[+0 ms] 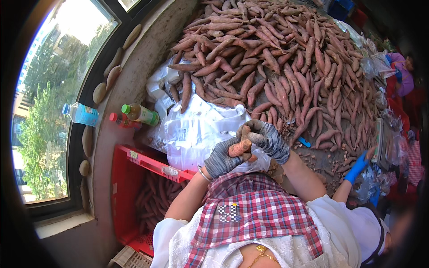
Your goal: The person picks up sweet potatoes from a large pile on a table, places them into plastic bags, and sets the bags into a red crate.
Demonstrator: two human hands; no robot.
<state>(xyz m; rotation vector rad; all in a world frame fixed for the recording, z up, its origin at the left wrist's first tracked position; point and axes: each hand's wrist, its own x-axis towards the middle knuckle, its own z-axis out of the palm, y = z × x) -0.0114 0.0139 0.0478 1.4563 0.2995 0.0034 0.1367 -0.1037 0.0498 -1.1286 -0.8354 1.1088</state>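
Both my hands are in grey striped knit gloves, close together in front of my checked apron. My left hand [224,158] grips a stubby sweet potato [240,148], one blunt end of it showing past the fingers. Curled right against it is my right hand [270,140], with soil-brown fingertips. Whether something lies inside the right hand's fingers is hidden. Beneath the hands spreads a pile of white plastic bags [197,130]. Beyond them rises a large heap of reddish sweet potatoes [268,50], loose on the floor.
At left stands a red plastic crate [125,194] holding sweet potatoes. Bottles [142,115] stand by the wall under the window [57,100]. A blue-handled tool [304,141] lies on the floor. On the right, a co-worker's blue-gloved hand [357,167] reaches toward a scale [378,140].
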